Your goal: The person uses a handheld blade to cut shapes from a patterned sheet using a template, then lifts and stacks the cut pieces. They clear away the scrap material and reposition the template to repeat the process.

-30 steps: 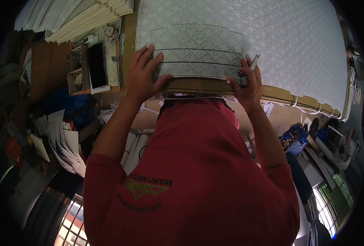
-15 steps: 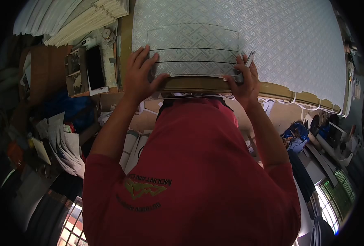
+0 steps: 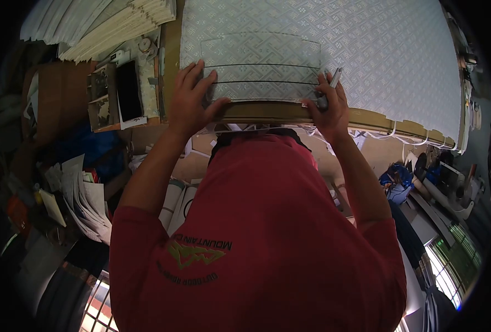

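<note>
My left hand [image 3: 193, 99] lies with fingers spread on the left end of a clear rectangular plate [image 3: 262, 73] crossed by two black lines. The plate rests near the front edge of a pale patterned sheet [image 3: 389, 61]. At the plate's right end, my right hand [image 3: 333, 108] is closed around a slim tool with a silver end and a dark lower part, which looks like a utility knife [image 3: 335, 77]. The knife's silver end points up and away from me. The right thumb and fingertips sit beside the plate's right edge; the palm hides part of the knife.
The patterned sheet covers a table with a brown front edge [image 3: 267, 112]. On the left are stacked papers [image 3: 118, 27], a black flat device [image 3: 128, 91] and an open box [image 3: 103, 97]. White cords [image 3: 395, 133] hang along the right front edge. A blue bag [image 3: 397, 180] lies lower right.
The view has shifted slightly. Both hands stay at the two ends of the clear plate, and the knife remains in my right hand.
</note>
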`<state>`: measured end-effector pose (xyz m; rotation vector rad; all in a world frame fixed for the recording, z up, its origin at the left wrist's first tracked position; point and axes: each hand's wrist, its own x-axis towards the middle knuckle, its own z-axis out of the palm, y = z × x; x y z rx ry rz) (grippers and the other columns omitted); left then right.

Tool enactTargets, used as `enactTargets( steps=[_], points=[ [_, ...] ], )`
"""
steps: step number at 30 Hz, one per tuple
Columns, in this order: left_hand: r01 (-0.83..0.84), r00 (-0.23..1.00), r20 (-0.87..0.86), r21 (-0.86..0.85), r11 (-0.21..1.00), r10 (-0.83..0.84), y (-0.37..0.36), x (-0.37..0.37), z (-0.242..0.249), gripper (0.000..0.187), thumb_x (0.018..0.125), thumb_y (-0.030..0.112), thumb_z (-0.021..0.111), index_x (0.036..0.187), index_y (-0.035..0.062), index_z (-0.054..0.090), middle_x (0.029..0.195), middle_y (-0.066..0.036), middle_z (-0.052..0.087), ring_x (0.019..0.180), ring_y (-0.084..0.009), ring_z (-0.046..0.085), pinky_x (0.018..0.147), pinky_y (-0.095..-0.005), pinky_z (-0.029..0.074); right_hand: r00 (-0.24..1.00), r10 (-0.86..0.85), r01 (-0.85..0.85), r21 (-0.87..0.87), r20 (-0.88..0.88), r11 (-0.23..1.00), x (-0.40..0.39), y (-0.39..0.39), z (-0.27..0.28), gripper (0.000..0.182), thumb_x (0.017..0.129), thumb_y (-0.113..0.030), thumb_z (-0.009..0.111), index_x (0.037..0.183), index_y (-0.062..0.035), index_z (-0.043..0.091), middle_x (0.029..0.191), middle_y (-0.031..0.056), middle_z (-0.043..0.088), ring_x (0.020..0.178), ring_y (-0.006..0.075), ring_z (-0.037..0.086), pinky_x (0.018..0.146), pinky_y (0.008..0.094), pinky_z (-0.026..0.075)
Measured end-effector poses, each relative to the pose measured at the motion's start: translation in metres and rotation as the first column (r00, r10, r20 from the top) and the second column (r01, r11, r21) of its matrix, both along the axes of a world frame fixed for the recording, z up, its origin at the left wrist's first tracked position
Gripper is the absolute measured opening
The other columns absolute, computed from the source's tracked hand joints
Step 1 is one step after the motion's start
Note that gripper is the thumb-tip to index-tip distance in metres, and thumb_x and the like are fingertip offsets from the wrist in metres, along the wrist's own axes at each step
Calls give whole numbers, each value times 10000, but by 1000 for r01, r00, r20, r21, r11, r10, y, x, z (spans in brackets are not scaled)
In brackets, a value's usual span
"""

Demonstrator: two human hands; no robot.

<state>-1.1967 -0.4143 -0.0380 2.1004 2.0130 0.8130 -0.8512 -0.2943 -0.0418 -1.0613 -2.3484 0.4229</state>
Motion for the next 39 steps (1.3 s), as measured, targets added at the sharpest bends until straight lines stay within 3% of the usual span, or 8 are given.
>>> enactTargets(
  steps=[14,23,26,29,31,32,34,39],
  points=[
    [1,998,66,16,1000,-2,-2,-4,-1,614,811,468,828,1253,59,708,1486,-273,477,1354,-457,443,1127,-531,388,997,-24,28,-52,80,998,-2,-1,5,460,782,-129,880,1117,-53,574,1376,179,657,1356,401,552,1063,459,495],
    [139,986,-102,68,988,-132,16,-16,9,448,813,347,825,1118,37,720,1362,-146,601,1246,-376,530,1061,-500,432,999,-12,12,-4,33,1000,-1,-1,3,467,793,-127,875,1139,-57,570,1376,184,655,1355,387,561,1056,444,508],
    [260,950,-180,-6,966,-257,37,-19,21,312,815,280,815,1011,59,715,1246,-101,641,1178,-332,573,1002,-459,485,1000,-15,15,28,-11,1000,-1,2,-2,483,759,-195,905,1098,-59,588,1306,220,684,1287,433,594,1065,499,483],
    [355,902,-162,-249,901,-400,66,-14,36,278,804,241,812,1005,87,698,1211,-79,632,1147,-318,589,957,-421,530,998,-4,6,38,-61,999,1,-1,-4,481,772,-218,897,1107,-58,590,1275,214,699,1271,440,600,1080,522,465],
    [383,831,-184,-496,779,-526,96,-3,50,465,739,204,859,1165,159,678,1257,-67,602,1181,-314,590,932,-419,565,998,4,0,74,-64,997,2,2,-10,480,787,-249,884,1116,-50,597,1257,213,702,1257,437,608,1088,544,452],
    [378,828,-192,-502,777,-527,107,6,58,465,739,204,859,1165,159,678,1257,-67,602,1181,-314,590,932,-419,565,997,3,2,71,-75,997,2,3,-11,480,787,-249,884,1116,-50,597,1257,213,702,1257,437,608,1088,544,452],
    [360,715,-265,-654,665,-647,127,28,74,852,620,157,927,1387,280,578,1435,-59,513,1284,-312,554,970,-419,568,997,17,-10,85,-72,996,3,3,-10,484,800,-269,872,1129,-41,600,1259,216,695,1242,435,615,1095,549,443],
    [603,404,-412,-552,577,-817,144,65,68,1091,612,61,902,1528,412,424,1647,-46,297,1438,-307,438,1000,-401,568,997,-10,11,13,-76,1000,3,1,-5,469,790,-231,877,1113,-41,596,1292,207,684,1285,430,590,1117,534,432]
  ],
)
